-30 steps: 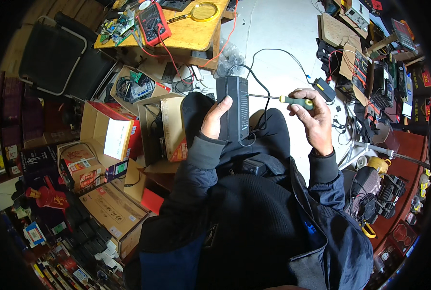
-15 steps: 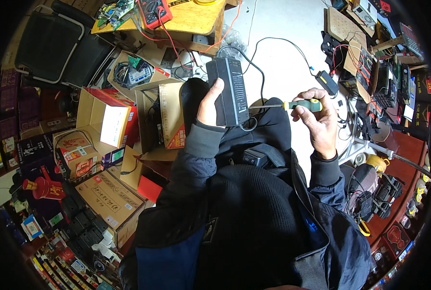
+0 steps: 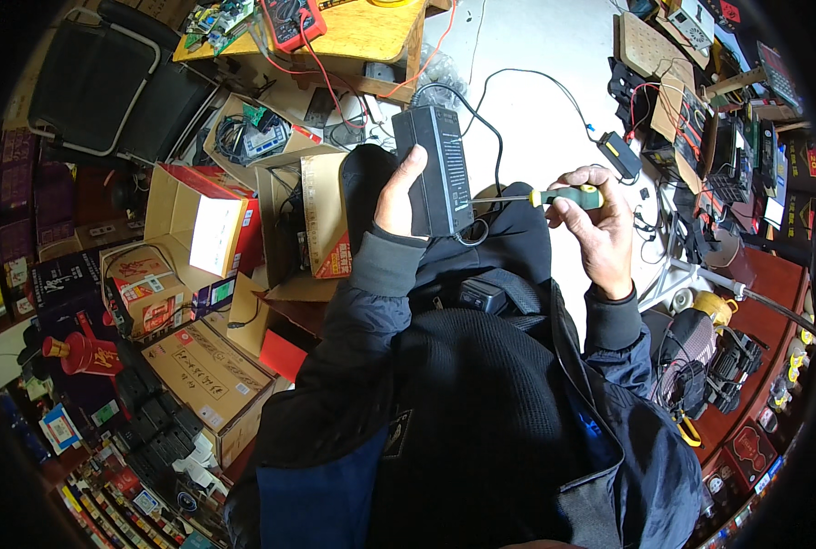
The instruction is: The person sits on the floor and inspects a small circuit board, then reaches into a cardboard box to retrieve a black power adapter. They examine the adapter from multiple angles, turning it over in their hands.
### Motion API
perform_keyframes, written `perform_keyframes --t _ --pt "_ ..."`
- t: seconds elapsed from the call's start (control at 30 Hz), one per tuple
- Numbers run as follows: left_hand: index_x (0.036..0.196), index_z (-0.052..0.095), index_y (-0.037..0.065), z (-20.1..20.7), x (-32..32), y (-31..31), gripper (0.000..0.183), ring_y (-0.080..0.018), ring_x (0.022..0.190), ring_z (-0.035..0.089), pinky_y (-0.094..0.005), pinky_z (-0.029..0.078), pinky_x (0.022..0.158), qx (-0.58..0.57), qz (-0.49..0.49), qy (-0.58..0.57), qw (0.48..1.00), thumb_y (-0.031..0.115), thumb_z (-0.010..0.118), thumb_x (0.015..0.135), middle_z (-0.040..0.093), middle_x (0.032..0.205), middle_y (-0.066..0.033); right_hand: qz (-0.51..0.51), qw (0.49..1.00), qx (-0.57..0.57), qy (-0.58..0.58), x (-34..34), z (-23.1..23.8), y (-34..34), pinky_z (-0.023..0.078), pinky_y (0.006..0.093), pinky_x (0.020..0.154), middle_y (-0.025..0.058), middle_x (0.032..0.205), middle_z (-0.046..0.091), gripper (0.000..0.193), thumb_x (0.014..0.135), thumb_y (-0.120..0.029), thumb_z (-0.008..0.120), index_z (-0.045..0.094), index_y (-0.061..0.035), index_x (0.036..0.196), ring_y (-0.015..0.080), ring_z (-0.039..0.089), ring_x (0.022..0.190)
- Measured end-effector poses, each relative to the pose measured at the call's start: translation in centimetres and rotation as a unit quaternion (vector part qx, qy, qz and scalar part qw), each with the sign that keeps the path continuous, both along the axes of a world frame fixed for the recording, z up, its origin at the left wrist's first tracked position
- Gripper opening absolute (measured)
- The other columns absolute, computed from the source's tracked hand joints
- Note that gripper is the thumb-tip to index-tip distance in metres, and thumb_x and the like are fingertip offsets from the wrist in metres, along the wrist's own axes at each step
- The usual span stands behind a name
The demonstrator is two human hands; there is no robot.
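A black power adapter [image 3: 442,169] with a printed label stands tilted above my lap, cords running from its ends. My left hand [image 3: 399,192] is closed round its left side, thumb on top. In my right hand [image 3: 600,224] I grip a screwdriver [image 3: 573,197] with a green and yellow handle. Its thin metal shaft points left, and the tip meets the adapter's right side near the lower corner; whether it sits in a screw or seam cannot be made out. A black cable [image 3: 499,137] loops from the adapter's top down behind the shaft.
Open cardboard boxes [image 3: 326,215] with cables crowd my left, beside a closed carton [image 3: 209,380]. Ahead is a wooden table [image 3: 362,46] with a red multimeter [image 3: 291,23]. A second black adapter [image 3: 618,156] lies on the pale floor; a metal stand [image 3: 692,274] is at right.
The screwdriver has shifted slightly left and up against the adapter's side. The adapter has turned a little in my left hand, which keeps its hold.
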State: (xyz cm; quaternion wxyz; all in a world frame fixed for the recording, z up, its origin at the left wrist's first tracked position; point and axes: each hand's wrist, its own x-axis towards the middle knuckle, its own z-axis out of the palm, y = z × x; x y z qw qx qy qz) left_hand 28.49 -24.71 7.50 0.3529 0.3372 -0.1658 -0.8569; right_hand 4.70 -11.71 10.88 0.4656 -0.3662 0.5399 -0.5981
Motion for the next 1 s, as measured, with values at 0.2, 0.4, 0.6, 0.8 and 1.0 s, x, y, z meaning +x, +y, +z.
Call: perform_keyframes --t 0.2,0.4,0.6,0.8,1.0 --pt "0.137 0.062 0.006 -0.3 0.0 0.1 0.046 -0.0216 0.098 0.074 -0.0354 0.062 0.085 -0.023 0.031 -0.018 0.999 0.037 0.068 0.103 0.073 0.114 -0.0102 -0.003 0.996 0.077 0.054 -0.2 0.4 -0.3 0.055 0.0222 0.061 0.0046 0.080 0.071 0.022 0.102 -0.017 0.074 0.061 -0.0026 0.114 0.0102 0.069 0.068" --pt "0.138 0.061 0.004 -0.6 0.5 0.1 0.049 -0.0231 0.094 0.074 -0.0353 0.062 0.084 -0.056 0.031 -0.049 0.997 0.037 0.068 0.103 0.073 0.114 -0.0116 0.034 0.981 0.178 0.069 -0.8 1.0 -0.2 0.041 0.0226 0.044 0.0060 0.069 0.067 0.020 0.106 -0.022 0.068 0.063 -0.0029 0.103 0.0083 0.056 0.048" --pt "0.141 0.059 0.004 -1.4 0.7 0.2 0.051 -0.0205 0.099 0.072 -0.0335 0.061 0.086 -0.053 0.016 -0.054 0.997 0.037 0.067 0.103 0.071 0.118 -0.0103 0.062 0.993 0.014 0.099 -0.6 0.2 -0.3 0.051 0.0241 0.067 0.0059 0.091 0.066 0.013 0.101 -0.011 0.073 0.065 -0.0021 0.105 0.0104 0.063 0.076" --pt "0.143 0.059 0.004 -1.4 0.8 0.1 0.053 -0.0201 0.104 0.072 -0.0334 0.061 0.089 -0.035 0.029 -0.035 0.998 0.037 0.068 0.103 0.070 0.123 -0.0105 0.082 0.987 0.103 0.095 -1.2 0.3 -0.1 0.054 0.0280 0.083 0.0059 0.105 0.064 0.015 0.100 -0.008 0.072 0.065 -0.0012 0.111 0.0134 0.064 0.089" --pt "0.140 0.060 0.004 -1.4 0.6 0.1 0.050 -0.0206 0.100 0.073 -0.0339 0.061 0.087 -0.040 0.025 -0.050 0.998 0.037 0.068 0.103 0.071 0.119 -0.0100 0.099 0.984 -0.025 0.146 -1.2 0.5 -0.3 0.052 0.0265 0.083 0.0066 0.111 0.063 0.014 0.100 -0.011 0.073 0.066 -0.0009 0.108 0.0123 0.061 0.096"
